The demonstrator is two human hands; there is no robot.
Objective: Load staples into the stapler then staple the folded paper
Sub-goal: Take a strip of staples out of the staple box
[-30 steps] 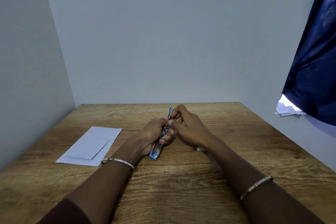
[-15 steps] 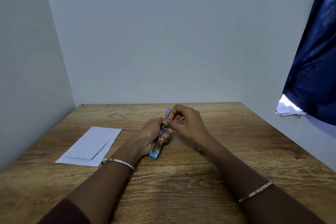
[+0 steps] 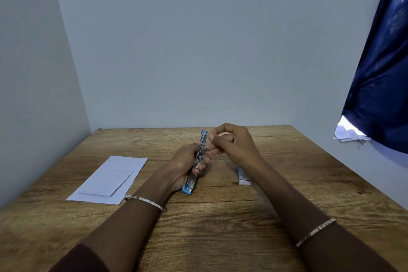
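Observation:
A slim blue and silver stapler (image 3: 192, 180) is held above the middle of the wooden table (image 3: 220, 216), its length running away from me. My left hand (image 3: 187, 165) grips its middle from the left. My right hand (image 3: 234, 143) is at the stapler's far half, with thumb and fingers pinching a thin silver piece that looks like a staple strip (image 3: 204, 150) against the open channel. The folded white paper (image 3: 108, 180) lies flat on the table to the left. A small white staple box (image 3: 242, 178) lies just behind my right wrist.
Grey walls close the table in at the back and on the left. A dark blue curtain (image 3: 384, 73) hangs at the right with some loose white papers (image 3: 351, 134) under its lower edge.
My right hand has lifted a little and shifted to the right along the stapler's far end, uncovering the staple box behind the wrist. My left hand keeps its grip on the stapler.

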